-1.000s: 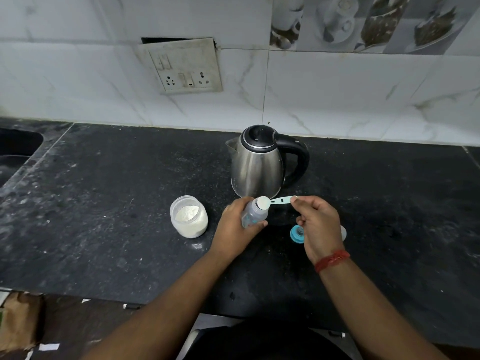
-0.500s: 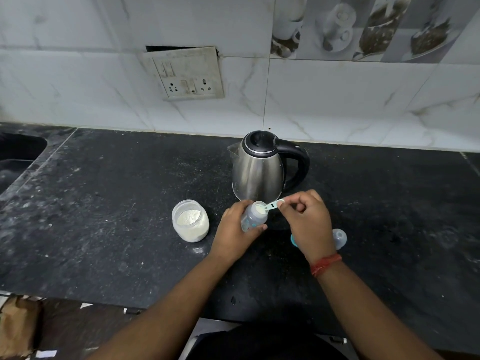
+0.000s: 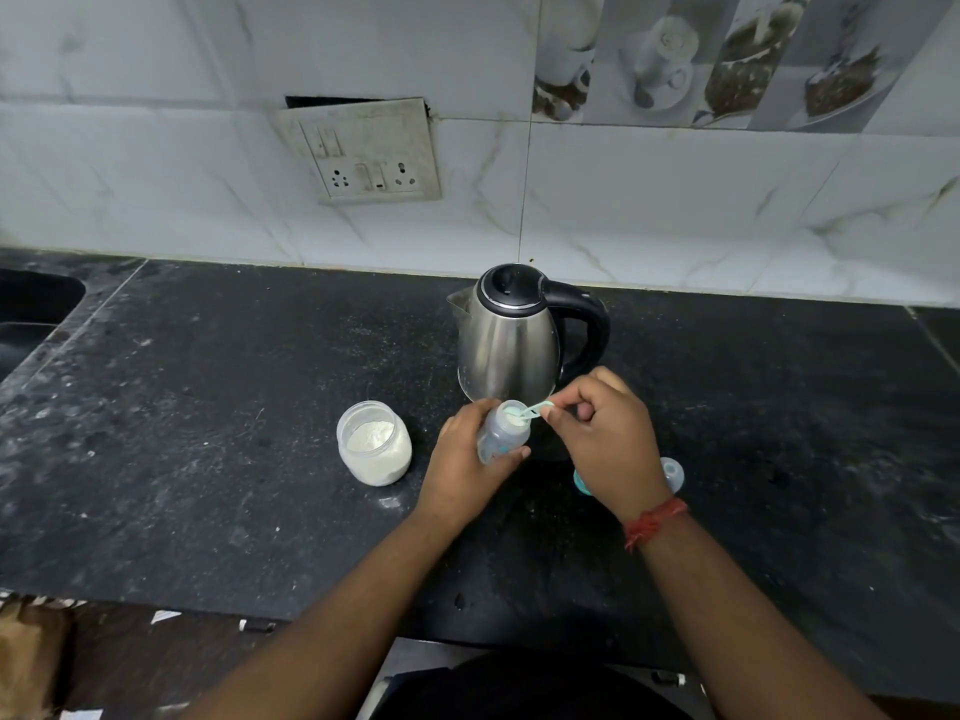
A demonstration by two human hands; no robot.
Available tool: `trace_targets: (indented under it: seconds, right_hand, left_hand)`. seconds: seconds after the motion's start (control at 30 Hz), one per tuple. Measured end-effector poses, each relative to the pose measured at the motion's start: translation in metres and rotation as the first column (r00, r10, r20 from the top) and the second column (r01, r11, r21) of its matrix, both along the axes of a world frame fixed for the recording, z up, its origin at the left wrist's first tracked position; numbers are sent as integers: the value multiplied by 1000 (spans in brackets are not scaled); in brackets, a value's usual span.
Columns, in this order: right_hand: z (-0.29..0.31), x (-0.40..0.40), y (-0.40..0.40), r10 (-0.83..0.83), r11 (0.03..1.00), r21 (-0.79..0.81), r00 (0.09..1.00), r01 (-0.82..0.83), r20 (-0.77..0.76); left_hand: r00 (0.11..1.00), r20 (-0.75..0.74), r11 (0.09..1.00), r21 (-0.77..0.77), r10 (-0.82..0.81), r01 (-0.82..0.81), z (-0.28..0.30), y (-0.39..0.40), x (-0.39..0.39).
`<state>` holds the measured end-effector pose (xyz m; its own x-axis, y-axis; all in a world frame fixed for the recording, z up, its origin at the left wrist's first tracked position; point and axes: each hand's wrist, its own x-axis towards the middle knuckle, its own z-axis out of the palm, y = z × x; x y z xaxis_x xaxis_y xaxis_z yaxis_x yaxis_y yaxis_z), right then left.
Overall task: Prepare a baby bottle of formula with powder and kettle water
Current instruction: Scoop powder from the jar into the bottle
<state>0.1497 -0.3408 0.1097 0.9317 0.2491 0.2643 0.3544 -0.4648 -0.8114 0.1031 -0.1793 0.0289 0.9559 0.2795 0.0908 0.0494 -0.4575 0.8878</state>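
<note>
Bottle [image 3: 503, 431]: one, open at the top, held just above or on the black counter [image 3: 208, 407] in front of the kettle; whether its base touches the counter cannot be told. Going from the left, a dark sink [image 3: 31, 309] is cut into the counter's corner. One socket plate [image 3: 363, 150] hangs on the tiled wall. One open jar [image 3: 374, 443] of white powder stands on the counter, just left of the hands. The left hand [image 3: 465, 462] grips the bottle, fingers curled round its body and thumb across the front. One steel kettle [image 3: 511, 337] stands upright behind it, lid closed, black handle to the right. One pale green scoop [image 3: 530, 411] lies tilted with its bowl at the bottle's mouth. The right hand [image 3: 605, 441] pinches the scoop's handle between thumb and fingertips; one red thread [image 3: 655, 521] circles that wrist. Beneath this hand, partly hidden, lie a teal ring [image 3: 582, 481] and a clear cap [image 3: 672, 472] on the counter.
</note>
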Motion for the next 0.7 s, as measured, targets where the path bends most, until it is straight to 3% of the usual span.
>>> trace_targets:
  seconds: [0.5,0.7]
  right_hand:
    - [23,14,-18,138,988,-66,989,-142,-61]
    - [24,23,-23,111,993,-35,990,-114,-91]
  left_hand:
    - [999,27,998,63,-29,27,0,-1,2]
    - [999,26,996,79,-48,46,-2,-1,4]
